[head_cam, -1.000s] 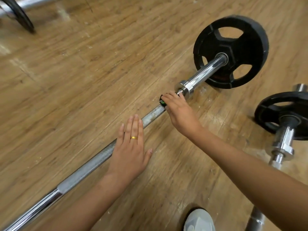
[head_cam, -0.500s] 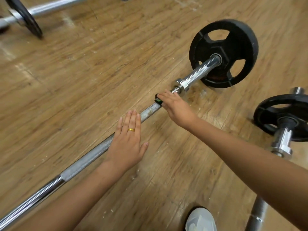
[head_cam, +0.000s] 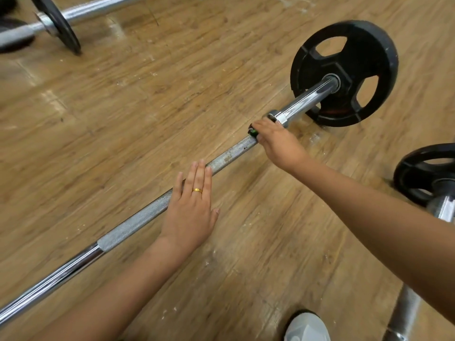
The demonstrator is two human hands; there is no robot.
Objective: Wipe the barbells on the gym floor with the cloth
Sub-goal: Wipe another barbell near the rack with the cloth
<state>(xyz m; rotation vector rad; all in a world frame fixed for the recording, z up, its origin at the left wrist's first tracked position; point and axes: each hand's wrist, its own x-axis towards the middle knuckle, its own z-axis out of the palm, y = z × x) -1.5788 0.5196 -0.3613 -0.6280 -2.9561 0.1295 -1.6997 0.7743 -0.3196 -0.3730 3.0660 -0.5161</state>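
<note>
A chrome barbell (head_cam: 138, 223) lies slantwise on the wooden floor, with a black weight plate (head_cam: 344, 72) on its far right end. My left hand (head_cam: 190, 205) lies flat on the knurled middle of the bar, fingers straight. Further along, my right hand (head_cam: 277, 141) curls round the bar just short of the collar (head_cam: 277, 116), holding a dark green-and-black cloth (head_cam: 252, 131) against it. Only a small corner of the cloth shows past the fingers.
A second barbell (head_cam: 406, 308) with a black plate (head_cam: 427, 172) lies at the right edge. A third barbell (head_cam: 81, 14) with a plate (head_cam: 59, 25) lies at the top left. A white shoe (head_cam: 307, 327) shows at the bottom.
My right hand with the cloth has slid a little further along the bar toward the collar. The left hand stays flat on the bar.
</note>
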